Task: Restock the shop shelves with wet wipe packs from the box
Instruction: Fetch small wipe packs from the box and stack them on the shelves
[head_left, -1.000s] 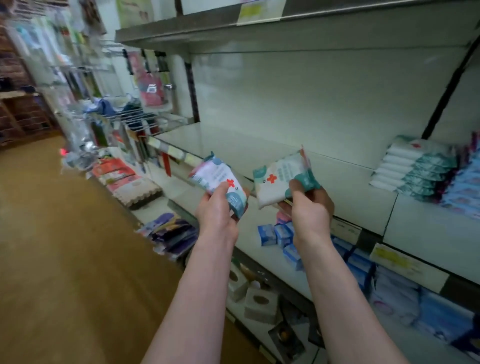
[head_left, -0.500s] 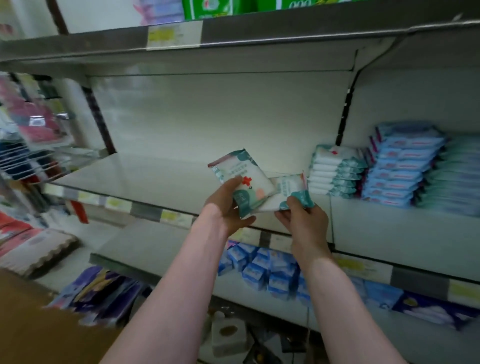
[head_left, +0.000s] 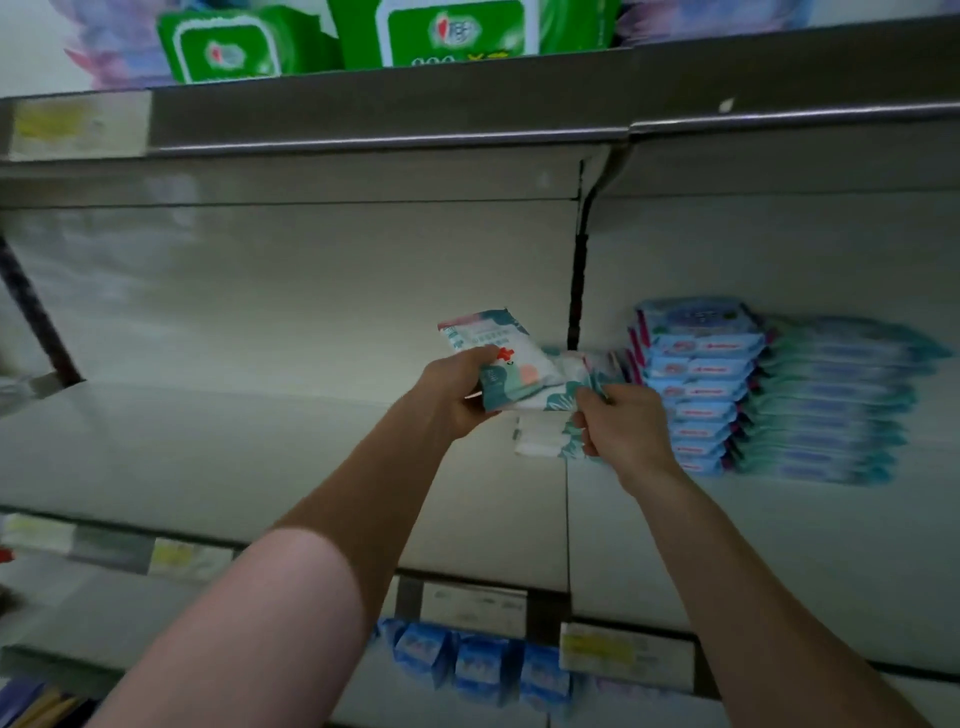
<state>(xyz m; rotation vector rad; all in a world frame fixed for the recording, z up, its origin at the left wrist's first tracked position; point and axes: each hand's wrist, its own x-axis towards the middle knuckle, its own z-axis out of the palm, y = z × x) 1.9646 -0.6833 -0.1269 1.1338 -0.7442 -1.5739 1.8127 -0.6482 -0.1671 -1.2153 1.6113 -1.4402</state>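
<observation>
Above the middle shelf (head_left: 208, 457), near the centre of the view, two wet wipe packs are held close together. A white and teal pack (head_left: 501, 358) marked with a red cross is gripped by the left hand (head_left: 452, 400), whose fingers (head_left: 470, 358) are curled round the pack's left end. This pack is tilted, with its far end raised toward twelve o'clock. A second pack (head_left: 569, 382) of the same print is pinched at its near edge by the fingers (head_left: 589, 402) of the right hand (head_left: 628, 431). It lies partly under the first pack and touches it. At six o'clock of the held packs, a low stack (head_left: 540, 444) of similar white and teal packs is seen on the shelf, partly hidden by the right hand. At three o'clock of the hands, a tall stack of blue packs (head_left: 696, 384) stands on the same shelf. Just beside it, further toward three o'clock, a stack of teal-edged packs (head_left: 831, 405) is placed. At twelve o'clock, green wipe packs (head_left: 452, 36) are set upright on the upper shelf (head_left: 363, 114). At six o'clock, small blue packets (head_left: 478, 665) are lined up on a lower shelf, beneath the price labels (head_left: 623, 654).
</observation>
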